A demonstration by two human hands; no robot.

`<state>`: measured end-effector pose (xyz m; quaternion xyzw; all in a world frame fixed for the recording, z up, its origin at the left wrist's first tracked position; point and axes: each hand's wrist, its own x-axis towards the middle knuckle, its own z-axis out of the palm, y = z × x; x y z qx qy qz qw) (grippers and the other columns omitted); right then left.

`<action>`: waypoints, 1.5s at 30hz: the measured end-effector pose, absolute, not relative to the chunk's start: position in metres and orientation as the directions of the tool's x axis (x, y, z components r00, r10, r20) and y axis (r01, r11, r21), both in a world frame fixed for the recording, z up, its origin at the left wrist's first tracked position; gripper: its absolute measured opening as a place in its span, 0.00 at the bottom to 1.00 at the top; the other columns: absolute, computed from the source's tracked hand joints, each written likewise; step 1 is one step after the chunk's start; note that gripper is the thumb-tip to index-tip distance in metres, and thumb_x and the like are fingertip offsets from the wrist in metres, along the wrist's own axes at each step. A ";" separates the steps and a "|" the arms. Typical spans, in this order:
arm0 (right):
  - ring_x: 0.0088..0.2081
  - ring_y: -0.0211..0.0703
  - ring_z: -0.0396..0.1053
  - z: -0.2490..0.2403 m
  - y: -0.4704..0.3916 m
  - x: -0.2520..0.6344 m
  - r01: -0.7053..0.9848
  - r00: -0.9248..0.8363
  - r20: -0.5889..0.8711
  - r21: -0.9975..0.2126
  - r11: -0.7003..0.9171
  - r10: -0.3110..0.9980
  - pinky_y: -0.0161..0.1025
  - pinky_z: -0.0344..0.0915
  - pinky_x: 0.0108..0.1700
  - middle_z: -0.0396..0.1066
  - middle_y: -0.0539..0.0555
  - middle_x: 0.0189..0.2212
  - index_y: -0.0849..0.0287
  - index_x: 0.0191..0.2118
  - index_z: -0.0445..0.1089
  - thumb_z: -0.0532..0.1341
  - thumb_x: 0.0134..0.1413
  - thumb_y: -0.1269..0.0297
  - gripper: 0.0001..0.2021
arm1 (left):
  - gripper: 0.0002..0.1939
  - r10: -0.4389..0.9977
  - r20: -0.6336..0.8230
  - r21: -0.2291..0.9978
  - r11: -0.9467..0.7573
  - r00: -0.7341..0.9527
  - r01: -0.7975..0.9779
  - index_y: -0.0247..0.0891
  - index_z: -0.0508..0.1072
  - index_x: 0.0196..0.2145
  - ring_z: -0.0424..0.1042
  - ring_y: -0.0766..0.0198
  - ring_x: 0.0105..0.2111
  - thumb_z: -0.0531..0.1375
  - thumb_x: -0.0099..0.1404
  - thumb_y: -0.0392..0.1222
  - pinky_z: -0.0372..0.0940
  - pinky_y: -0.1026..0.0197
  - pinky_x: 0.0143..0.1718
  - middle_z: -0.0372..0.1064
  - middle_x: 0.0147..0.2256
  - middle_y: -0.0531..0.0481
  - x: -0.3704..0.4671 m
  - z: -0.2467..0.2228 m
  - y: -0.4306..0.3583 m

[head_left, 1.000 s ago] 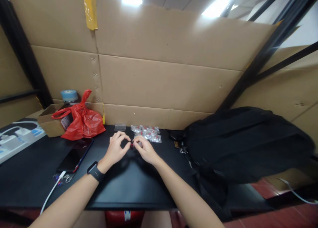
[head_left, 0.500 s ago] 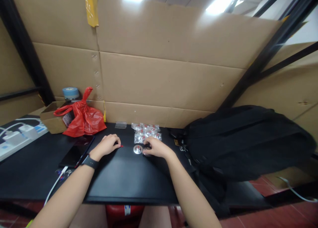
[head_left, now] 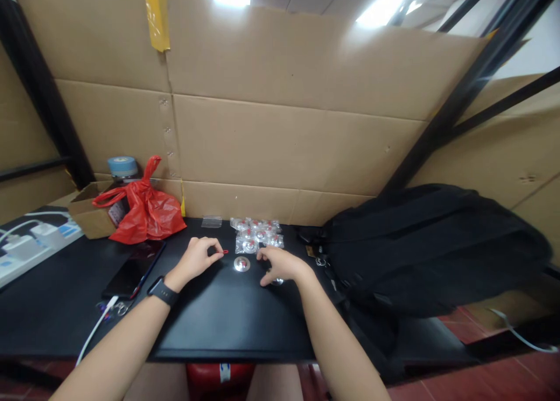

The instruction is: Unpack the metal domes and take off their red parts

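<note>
A small red loop point(head_left: 226, 252) sticks out from the pinched thumb and forefinger of my left hand point(head_left: 199, 258), just above the black table point(head_left: 210, 325). To its right lies a shiny silver disc point(head_left: 242, 264) with a red mark at its centre. My right hand point(head_left: 284, 263) is over the table with thumb and fingers apart. Partly hidden under its palm is a second silver disc point(head_left: 277, 282). Behind both hands, several similar discs in clear plastic packets point(head_left: 259, 235) lie grouped together.
A phone point(head_left: 135, 270) with a white cable, a red plastic bag point(head_left: 149, 211), a cardboard box point(head_left: 90, 214) and a power strip point(head_left: 39, 246) are on the left. A black backpack point(head_left: 429, 249) covers the right side. Cardboard panels point(head_left: 271, 144) stand behind.
My left hand has moved right and slightly up with the red loop, closer to the first disc. My right hand has shifted right, its fingers spreading, and the second disc now lies further right and nearer me.
</note>
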<state>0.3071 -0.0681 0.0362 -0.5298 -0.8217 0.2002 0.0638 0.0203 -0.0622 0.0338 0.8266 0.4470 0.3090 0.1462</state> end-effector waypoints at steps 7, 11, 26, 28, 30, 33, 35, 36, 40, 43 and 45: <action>0.35 0.44 0.70 0.040 -0.070 0.313 0.908 -0.337 -0.247 -0.341 0.244 0.909 0.34 0.58 0.32 0.72 0.49 0.32 0.54 0.38 0.73 0.76 0.29 0.71 0.24 | 0.07 0.831 0.384 0.515 -0.555 0.404 0.653 0.47 0.79 0.38 0.73 0.57 0.43 0.62 0.64 0.48 0.56 0.55 0.48 0.79 0.39 0.53 0.018 0.024 -0.055; 0.35 0.42 0.69 0.039 -0.071 0.314 0.902 -0.352 -0.224 -0.342 0.265 0.909 0.34 0.59 0.33 0.71 0.50 0.35 0.53 0.41 0.72 0.75 0.33 0.69 0.24 | 0.09 0.828 0.387 0.492 -0.557 0.405 0.669 0.48 0.80 0.36 0.72 0.56 0.44 0.61 0.66 0.50 0.53 0.54 0.48 0.79 0.40 0.52 0.020 0.025 -0.056; 0.35 0.41 0.66 0.037 -0.070 0.309 0.812 -0.506 -0.169 -0.423 0.401 0.846 0.33 0.61 0.35 0.68 0.50 0.35 0.57 0.40 0.73 0.75 0.33 0.71 0.22 | 0.10 0.824 0.400 0.482 -0.562 0.402 0.672 0.46 0.79 0.35 0.70 0.55 0.44 0.60 0.67 0.51 0.53 0.53 0.48 0.78 0.39 0.50 0.024 0.028 -0.060; 0.35 0.40 0.66 0.037 -0.069 0.305 0.769 -0.544 -0.100 -0.457 0.448 0.833 0.34 0.62 0.36 0.67 0.51 0.37 0.58 0.41 0.73 0.73 0.38 0.73 0.20 | 0.09 0.822 0.404 0.481 -0.563 0.400 0.672 0.47 0.79 0.35 0.70 0.55 0.44 0.60 0.67 0.50 0.53 0.53 0.48 0.78 0.39 0.51 0.025 0.029 -0.061; 0.36 0.40 0.66 0.037 -0.070 0.301 0.722 -0.573 -0.034 -0.493 0.485 0.819 0.34 0.63 0.38 0.66 0.52 0.39 0.59 0.43 0.73 0.71 0.40 0.75 0.20 | 0.09 0.824 0.409 0.481 -0.559 0.391 0.675 0.46 0.79 0.34 0.70 0.55 0.44 0.60 0.67 0.49 0.52 0.53 0.48 0.78 0.39 0.51 0.027 0.031 -0.063; 0.40 0.42 0.67 0.039 -0.072 0.294 0.664 -0.628 0.007 -0.517 0.540 0.778 0.36 0.65 0.43 0.67 0.53 0.42 0.58 0.46 0.73 0.69 0.37 0.78 0.24 | 0.08 0.833 0.407 0.481 -0.544 0.375 0.688 0.46 0.78 0.34 0.69 0.55 0.44 0.60 0.67 0.48 0.52 0.53 0.47 0.78 0.39 0.51 0.029 0.034 -0.065; 0.43 0.45 0.67 0.041 -0.074 0.290 0.639 -0.662 -0.002 -0.524 0.563 0.749 0.37 0.65 0.45 0.69 0.53 0.43 0.57 0.45 0.74 0.70 0.33 0.79 0.26 | 0.08 0.837 0.403 0.479 -0.537 0.370 0.694 0.46 0.78 0.34 0.69 0.55 0.45 0.60 0.67 0.47 0.52 0.53 0.47 0.77 0.39 0.51 0.029 0.035 -0.067; 0.43 0.45 0.68 0.043 -0.075 0.287 0.633 -0.671 -0.010 -0.527 0.566 0.741 0.37 0.65 0.45 0.70 0.53 0.42 0.57 0.43 0.75 0.70 0.32 0.79 0.25 | 0.07 0.838 0.402 0.479 -0.536 0.369 0.695 0.45 0.78 0.34 0.69 0.55 0.45 0.60 0.67 0.47 0.52 0.53 0.47 0.77 0.39 0.51 0.029 0.035 -0.067; 0.39 0.44 0.69 0.047 -0.079 0.278 0.592 -0.676 0.077 -0.535 0.603 0.733 0.37 0.65 0.43 0.73 0.51 0.38 0.57 0.42 0.73 0.69 0.34 0.79 0.24 | 0.07 0.841 0.402 0.487 -0.531 0.362 0.693 0.45 0.78 0.34 0.68 0.54 0.45 0.61 0.66 0.46 0.52 0.52 0.48 0.77 0.39 0.51 0.028 0.034 -0.067; 0.43 0.45 0.69 0.048 -0.081 0.271 0.514 -0.612 0.300 -0.551 0.657 0.731 0.41 0.65 0.47 0.72 0.53 0.42 0.56 0.47 0.70 0.67 0.41 0.77 0.23 | 0.06 0.852 0.396 0.512 -0.514 0.342 0.689 0.46 0.78 0.34 0.68 0.54 0.45 0.61 0.66 0.46 0.54 0.51 0.49 0.75 0.40 0.50 0.028 0.033 -0.066; 0.45 0.46 0.68 0.048 -0.081 0.266 0.453 -0.545 0.418 -0.584 0.674 0.727 0.42 0.65 0.48 0.70 0.55 0.45 0.55 0.49 0.69 0.66 0.46 0.75 0.22 | 0.06 0.858 0.397 0.543 -0.506 0.326 0.670 0.46 0.79 0.34 0.67 0.55 0.46 0.62 0.65 0.46 0.55 0.50 0.50 0.73 0.42 0.51 0.029 0.032 -0.065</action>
